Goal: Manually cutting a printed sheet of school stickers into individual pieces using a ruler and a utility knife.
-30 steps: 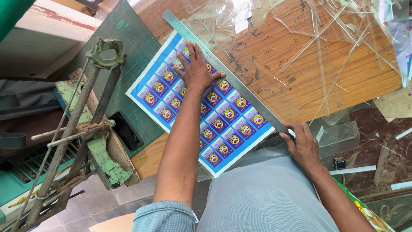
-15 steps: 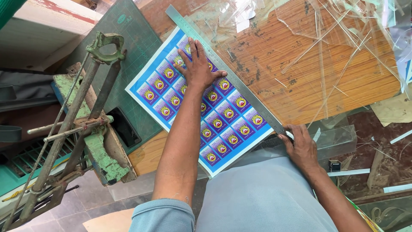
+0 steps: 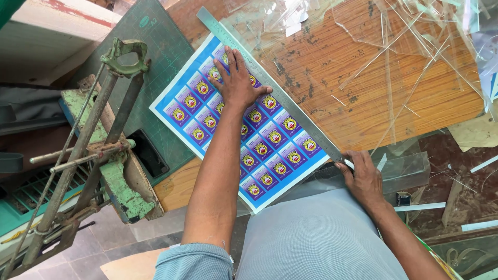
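Ruler pinned along the sheet's right edge

Ruler [image 3: 270,85] and printed sheet [image 3: 241,122] lay together on the green cutting mat [image 3: 155,52], the sheet's blue and purple labels in rows beneath your forearm. Your left hand [image 3: 236,85] was spread flat, fingers apart, its palm on the labels and its fingertips up against the steel strip, pressing both down rather than gripping anything. Your right hand [image 3: 363,179] sat at the ruler's near end, just off the sheet's corner; its fingers curled toward the tip, but you could not have told from this view whether they closed on a blade or merely touched the metal. The ruler's long axis ran diagonally, from far left to near right, so it stretched away from your right hand toward your left, along the sheet's right margin. Beyond that line, the wooden tabletop [image 3: 363,93] carried a litter of clear plastic offcuts [image 3: 394,46], touching nothing you held. At your left stood the worn green lever cutter [image 3: 111,155], well apart from the sheet.
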